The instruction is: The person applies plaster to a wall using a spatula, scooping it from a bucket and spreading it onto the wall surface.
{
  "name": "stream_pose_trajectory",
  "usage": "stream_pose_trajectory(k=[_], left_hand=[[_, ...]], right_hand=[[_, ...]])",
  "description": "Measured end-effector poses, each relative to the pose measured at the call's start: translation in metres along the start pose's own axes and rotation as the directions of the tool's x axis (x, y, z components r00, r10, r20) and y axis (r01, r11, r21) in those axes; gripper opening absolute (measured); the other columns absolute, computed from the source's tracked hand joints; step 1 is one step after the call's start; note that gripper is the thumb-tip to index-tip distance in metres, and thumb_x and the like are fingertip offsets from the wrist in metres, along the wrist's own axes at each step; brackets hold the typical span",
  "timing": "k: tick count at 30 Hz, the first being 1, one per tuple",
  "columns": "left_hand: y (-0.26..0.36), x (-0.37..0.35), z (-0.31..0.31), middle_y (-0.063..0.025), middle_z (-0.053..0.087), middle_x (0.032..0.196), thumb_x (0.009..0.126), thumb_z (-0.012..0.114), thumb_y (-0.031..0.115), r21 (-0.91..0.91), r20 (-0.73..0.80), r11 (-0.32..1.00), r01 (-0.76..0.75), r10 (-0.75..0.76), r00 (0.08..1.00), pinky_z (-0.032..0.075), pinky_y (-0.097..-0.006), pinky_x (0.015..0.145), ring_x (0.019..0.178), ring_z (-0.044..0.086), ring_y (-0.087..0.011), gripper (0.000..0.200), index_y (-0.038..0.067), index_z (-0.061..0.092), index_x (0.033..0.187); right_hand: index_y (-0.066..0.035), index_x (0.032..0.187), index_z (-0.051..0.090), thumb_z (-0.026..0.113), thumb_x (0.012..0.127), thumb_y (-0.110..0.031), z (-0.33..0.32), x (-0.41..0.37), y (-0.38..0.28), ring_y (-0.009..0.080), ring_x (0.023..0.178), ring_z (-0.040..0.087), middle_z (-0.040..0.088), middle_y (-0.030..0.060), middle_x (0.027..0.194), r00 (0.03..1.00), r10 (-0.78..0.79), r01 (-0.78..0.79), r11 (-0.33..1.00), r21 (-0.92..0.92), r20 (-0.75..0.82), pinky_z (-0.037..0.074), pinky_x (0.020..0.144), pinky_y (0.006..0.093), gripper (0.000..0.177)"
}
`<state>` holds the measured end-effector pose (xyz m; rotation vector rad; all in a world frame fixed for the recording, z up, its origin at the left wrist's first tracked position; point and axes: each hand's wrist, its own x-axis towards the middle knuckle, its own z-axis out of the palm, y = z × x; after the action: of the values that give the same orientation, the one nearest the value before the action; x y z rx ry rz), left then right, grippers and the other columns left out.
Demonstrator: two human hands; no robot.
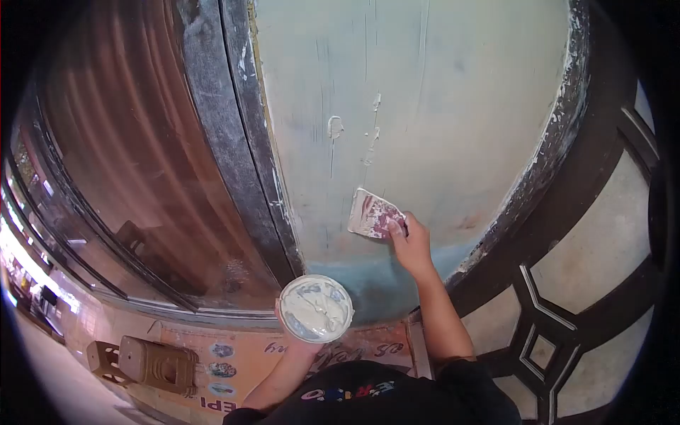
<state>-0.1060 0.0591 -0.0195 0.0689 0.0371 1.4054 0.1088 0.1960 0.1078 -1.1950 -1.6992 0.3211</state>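
My right hand [412, 242] grips a putty knife [375, 215] with a wide reddish blade smeared with pale filler. The blade lies close against the pale wall panel [439, 142], below several raw dabs of filler [372, 145] and thin vertical cracks. Low in front of my body, my left hand [301, 343] is wrapped under and around a round tub [316, 309]. White, creamy filler [319, 306] fills the tub, its surface stirred into ridges. Most of the left fingers are hidden beneath the tub.
To the left, a dark, paint-flecked frame [219, 92] borders a window with a brown curtain [134, 127] behind glass. On the right stands a dark lattice door [545, 304] with light panels. Brown plastic stools [159, 363] and a printed banner [241, 354] are at floor level.
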Motion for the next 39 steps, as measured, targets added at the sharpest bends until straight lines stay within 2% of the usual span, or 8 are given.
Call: stream_pose_trajectory(k=[12,17,19,25,27,29,35,39], left_hand=[[-0.013,-0.003,0.003,-0.0128,0.048,0.141,0.084,0.041,0.071,-0.013,-0.106,0.999,-0.030,0.029,0.994,0.037,-0.0586,0.105,0.127,0.047,-0.0381,0.080,0.014,0.047,0.139],[-0.016,-0.001,-0.003,-0.0127,0.048,0.141,0.084,0.041,0.071,0.017,-0.026,1.000,-0.012,0.012,1.000,0.036,-0.0585,0.106,0.128,0.046,-0.0381,0.080,0.014,0.046,0.139],[-0.018,-0.003,-0.006,-0.0129,0.048,0.141,0.084,0.041,0.071,0.009,-0.065,1.000,-0.020,0.021,0.998,0.036,-0.0582,0.106,0.128,0.046,-0.0382,0.079,0.014,0.047,0.138],[-0.022,-0.005,-0.003,-0.0129,0.048,0.141,0.085,0.039,0.070,0.021,-0.066,0.996,-0.091,0.093,0.993,0.036,-0.0571,0.106,0.127,0.046,-0.0373,0.077,0.014,0.047,0.139],[-0.022,-0.004,-0.005,-0.0132,0.048,0.141,0.086,0.040,0.069,0.011,-0.074,0.996,-0.091,0.092,0.993,0.037,-0.0572,0.106,0.128,0.046,-0.0375,0.077,0.014,0.046,0.139],[-0.024,-0.004,-0.010,-0.0133,0.048,0.140,0.086,0.040,0.069,-0.010,-0.109,0.996,-0.090,0.089,0.990,0.037,-0.0576,0.106,0.128,0.046,-0.0379,0.076,0.014,0.046,0.139],[-0.035,0.000,-0.010,-0.0129,0.049,0.140,0.085,0.042,0.069,-0.016,-0.057,0.999,-0.038,0.037,0.998,0.036,-0.0584,0.106,0.128,0.046,-0.0383,0.076,0.015,0.047,0.138],[-0.040,0.004,-0.002,-0.0129,0.048,0.141,0.083,0.042,0.071,0.012,-0.010,0.999,-0.038,0.038,0.999,0.036,-0.0591,0.106,0.127,0.046,-0.0388,0.079,0.015,0.047,0.138]], right_hand=[[0.002,0.087,0.055,0.063,0.091,-0.019,0.004,0.001,-0.004,0.0339,0.063,0.054,0.058,0.0201,0.073,0.996,-0.034,0.038,0.998,-0.044,0.086,0.045,0.062,0.0404,0.023],[0.001,0.081,0.052,0.063,0.090,-0.019,-0.002,-0.003,-0.008,0.0278,0.057,0.045,0.051,0.0167,0.065,0.998,-0.051,0.050,0.998,0.040,0.032,0.041,0.057,0.0369,0.025],[0.002,0.081,0.051,0.064,0.090,-0.020,-0.003,-0.005,-0.006,0.0393,0.064,0.053,0.055,0.0204,0.071,0.988,-0.048,0.051,0.999,-0.018,0.147,0.043,0.061,0.0439,0.027],[0.001,0.078,0.050,0.065,0.090,-0.021,-0.002,-0.013,0.019,0.0285,0.056,0.043,0.047,0.0168,0.063,0.993,-0.122,0.122,0.991,-0.050,0.003,0.040,0.056,0.0379,0.029],[0.001,0.081,0.051,0.065,0.089,-0.020,-0.014,-0.017,0.022,0.0412,0.067,0.052,0.053,0.0218,0.072,1.000,0.016,-0.016,0.999,0.032,-0.001,0.043,0.062,0.0429,0.027],[0.001,0.081,0.051,0.064,0.089,-0.020,-0.016,-0.017,0.039,0.0402,0.067,0.051,0.053,0.0211,0.071,0.994,0.099,-0.102,0.992,-0.071,-0.041,0.043,0.061,0.0413,0.027],[0.001,0.080,0.049,0.064,0.090,-0.021,-0.030,-0.014,0.045,0.0381,0.063,0.048,0.053,0.0204,0.070,0.999,-0.035,0.036,0.998,-0.048,0.018,0.042,0.060,0.0399,0.028],[0.001,0.081,0.050,0.063,0.092,-0.022,-0.040,-0.015,0.065,0.0246,0.062,0.049,0.050,0.0146,0.068,0.999,0.013,-0.014,0.999,-0.030,-0.031,0.042,0.059,0.0365,0.028]])
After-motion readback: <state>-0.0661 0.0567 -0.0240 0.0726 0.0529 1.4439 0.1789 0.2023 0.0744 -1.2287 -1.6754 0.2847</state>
